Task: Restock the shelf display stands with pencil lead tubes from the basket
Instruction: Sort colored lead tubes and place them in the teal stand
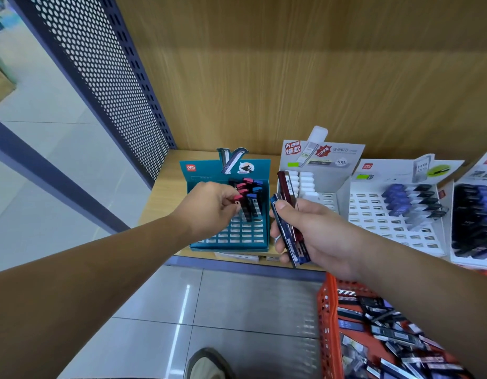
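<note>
A teal display stand (228,242) with a grid of slots sits on the shelf at the left; several red-capped and blue-capped lead tubes stand in its back rows. My left hand (209,206) pinches a red-capped tube (239,199) over those slots. My right hand (308,231) grips a bundle of lead tubes (287,214), dark red and blue, just right of the teal stand. The orange basket (325,324) with several loose tubes is at the lower right, partly hidden by my right forearm.
A grey-white stand (335,187) with white tubes stands behind my right hand. Further right are a white slotted stand (373,222) with blue and black tubes and a dark stand (475,214). A perforated shelf panel (105,77) rises at the left. Tiled floor and my shoe (206,365) lie below.
</note>
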